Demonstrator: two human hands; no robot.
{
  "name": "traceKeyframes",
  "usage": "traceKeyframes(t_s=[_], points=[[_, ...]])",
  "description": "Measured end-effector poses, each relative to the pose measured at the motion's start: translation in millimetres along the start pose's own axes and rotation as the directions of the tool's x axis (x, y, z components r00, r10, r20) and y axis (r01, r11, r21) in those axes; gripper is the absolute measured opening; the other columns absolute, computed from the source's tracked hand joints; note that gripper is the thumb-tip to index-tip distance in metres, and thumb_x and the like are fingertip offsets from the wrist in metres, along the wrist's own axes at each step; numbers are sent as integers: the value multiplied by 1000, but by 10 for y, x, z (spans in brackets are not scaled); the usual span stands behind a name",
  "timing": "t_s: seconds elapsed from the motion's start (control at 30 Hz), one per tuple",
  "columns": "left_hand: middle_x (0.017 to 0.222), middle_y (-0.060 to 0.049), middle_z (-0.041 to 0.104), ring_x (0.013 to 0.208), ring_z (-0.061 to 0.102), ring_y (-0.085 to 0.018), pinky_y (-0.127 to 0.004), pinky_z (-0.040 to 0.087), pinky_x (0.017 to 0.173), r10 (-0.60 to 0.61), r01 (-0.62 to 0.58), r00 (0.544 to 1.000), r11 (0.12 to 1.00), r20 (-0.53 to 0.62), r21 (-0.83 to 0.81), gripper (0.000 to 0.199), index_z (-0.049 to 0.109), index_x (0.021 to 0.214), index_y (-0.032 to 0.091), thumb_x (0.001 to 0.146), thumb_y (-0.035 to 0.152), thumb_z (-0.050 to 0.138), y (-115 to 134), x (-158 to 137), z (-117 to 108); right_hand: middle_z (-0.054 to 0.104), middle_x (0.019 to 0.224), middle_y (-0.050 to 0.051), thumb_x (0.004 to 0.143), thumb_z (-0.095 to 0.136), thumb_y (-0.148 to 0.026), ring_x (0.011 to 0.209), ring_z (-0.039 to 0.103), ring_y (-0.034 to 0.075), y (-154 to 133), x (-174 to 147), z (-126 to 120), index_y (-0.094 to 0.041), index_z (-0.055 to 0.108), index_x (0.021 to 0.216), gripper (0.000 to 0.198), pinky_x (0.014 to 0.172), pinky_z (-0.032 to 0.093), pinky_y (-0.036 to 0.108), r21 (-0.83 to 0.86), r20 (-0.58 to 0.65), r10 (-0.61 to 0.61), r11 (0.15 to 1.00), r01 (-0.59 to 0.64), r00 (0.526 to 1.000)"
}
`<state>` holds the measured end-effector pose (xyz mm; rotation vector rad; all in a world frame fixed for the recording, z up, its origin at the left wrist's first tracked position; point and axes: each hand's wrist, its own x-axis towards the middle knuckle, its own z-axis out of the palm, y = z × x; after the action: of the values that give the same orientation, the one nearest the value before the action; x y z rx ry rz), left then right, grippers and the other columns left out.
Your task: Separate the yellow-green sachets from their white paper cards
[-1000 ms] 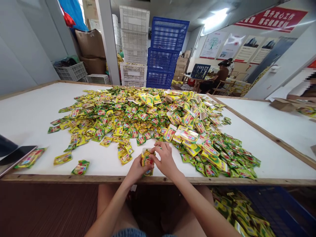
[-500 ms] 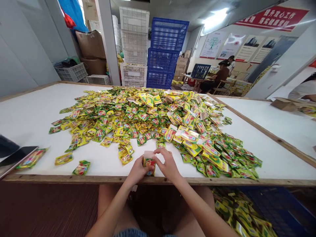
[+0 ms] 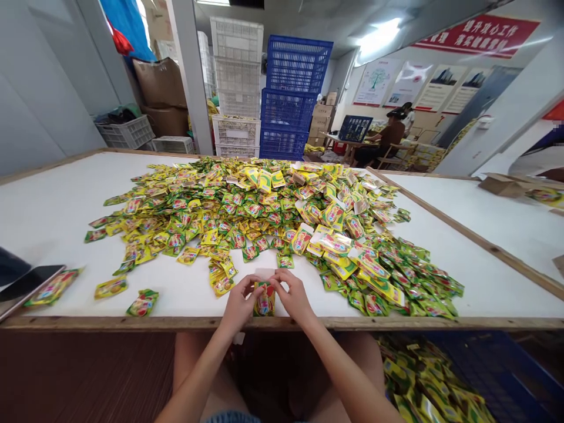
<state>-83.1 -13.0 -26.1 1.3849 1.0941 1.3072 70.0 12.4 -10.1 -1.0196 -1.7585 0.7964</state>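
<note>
A small printed carton (image 3: pixel 265 302), yellow, green and red, stands at the table's front edge with its white flap (image 3: pixel 265 273) raised at the top. My left hand (image 3: pixel 242 296) grips its upper left side, thumb across the front. At the upper right corner, my right hand (image 3: pixel 291 292) pinches the carton's top edge by the flap. Just beyond my hands spreads a large heap of small green and yellow sachets (image 3: pixel 238 205). Flattened or part-folded cartons (image 3: pixel 337 242) lie on the heap's right side.
A phone (image 3: pixel 33 285) and a few loose sachets (image 3: pixel 143 302) lie at the left on the white table (image 3: pixel 57 200). A wooden strip (image 3: pixel 462 232) divides the table at right. Below right, a blue crate (image 3: pixel 497 364) sits by filled packs. Stacked crates (image 3: pixel 288 111) and a seated person (image 3: pixel 390 138) are behind.
My left hand has shifted up from the carton's lower front to its top left. My right hand has lowered slightly at the flap, and both hands now meet the top edge.
</note>
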Motion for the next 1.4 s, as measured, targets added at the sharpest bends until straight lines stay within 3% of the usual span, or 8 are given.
traceKeyframes(t_s=[0.13,0.3,0.67,1.0,1.07,1.17,1.3,1.4], points=[[102,-7,61,97,58,-18,-33,44,86,77,-79,995,997,-64,-26,28,50,105,19,79,26,55,35,-7,21,61,80,2,84,49,-24,73,57,14,-21,20,23,-20,56,100,19,69,46,27,71,-27,7,997,-5,1000],[96,-8,63,93,58,-19,-32,44,85,113,-110,994,987,-15,115,13,60,88,17,80,26,54,126,-25,0,62,87,4,83,52,-29,82,56,16,-101,-60,-9,-20,63,87,14,73,45,28,9,46,-89,996,88,995],[78,-3,62,73,58,-14,-25,46,68,13,-4,995,995,-101,96,14,61,83,17,78,29,57,221,51,53,60,67,-1,80,54,-32,59,51,11,-154,35,-39,-18,59,80,15,59,43,23,22,41,104,994,-105,994],[88,-6,64,87,59,-19,-30,47,76,103,-99,995,984,-14,147,17,68,88,20,78,29,57,77,-31,-39,64,84,4,84,49,-26,76,58,16,-78,-149,62,-20,61,89,15,70,47,29,36,-8,-6,999,6,1000],[97,-7,62,91,59,-19,-32,48,78,82,-78,996,990,-26,115,25,63,102,21,79,30,56,69,-48,-59,64,85,5,86,43,-26,80,58,17,-127,-216,-143,-21,60,88,18,72,46,30,-70,-63,-32,997,27,997],[101,-8,62,91,59,-19,-33,48,79,8,-1,996,996,-84,85,35,54,113,20,80,31,54,32,-63,-88,64,88,8,86,40,-28,84,57,20,-137,-426,-903,-22,60,88,21,75,43,34,-437,-184,-32,898,-53,982],[95,-7,64,86,60,-18,-32,46,78,-42,55,996,982,-76,180,22,62,93,18,80,33,53,12,-41,-42,61,68,10,78,46,-36,66,56,25,-1,-636,-2034,-22,63,71,22,62,40,37,-876,-252,100,399,-271,962],[90,-5,66,80,60,-17,-31,46,76,-42,47,999,974,-28,220,21,64,91,19,79,33,54,45,-22,25,62,79,10,79,47,-39,77,57,25,97,-410,-2128,-21,62,82,23,68,41,36,-874,-183,91,441,-204,979]])
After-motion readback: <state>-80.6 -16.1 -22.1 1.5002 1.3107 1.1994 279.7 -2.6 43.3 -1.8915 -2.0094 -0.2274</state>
